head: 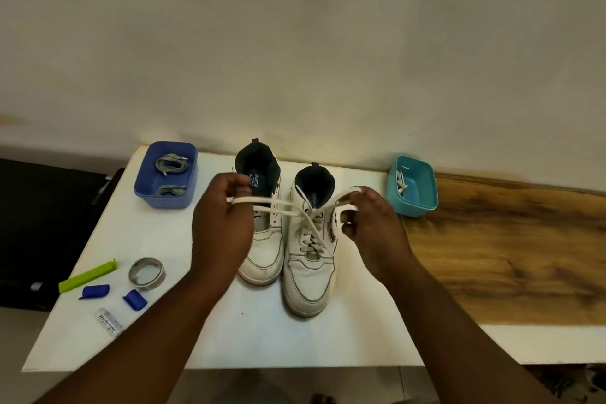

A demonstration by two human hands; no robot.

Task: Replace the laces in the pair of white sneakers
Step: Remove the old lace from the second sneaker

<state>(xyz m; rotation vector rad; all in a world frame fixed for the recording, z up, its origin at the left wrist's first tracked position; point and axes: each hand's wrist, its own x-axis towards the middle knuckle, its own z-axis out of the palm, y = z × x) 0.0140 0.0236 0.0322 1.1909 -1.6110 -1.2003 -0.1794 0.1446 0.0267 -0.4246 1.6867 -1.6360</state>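
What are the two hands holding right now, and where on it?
Both hold the white lace of the right-hand sneaker: the left hand pinches one free end, the right hand grips a loop of the other, above the top eyelets.

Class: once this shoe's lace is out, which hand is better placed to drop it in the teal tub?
Probably the right hand: it already holds the lace and is nearest the teal tub; the left hand is across both shoes.

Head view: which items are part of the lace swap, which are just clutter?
In the job:
right sneaker, white lace held by left hand and right hand
left sneaker
blue tub of grey laces
teal tub

Lying about:
green clip
tape roll
two blue caps
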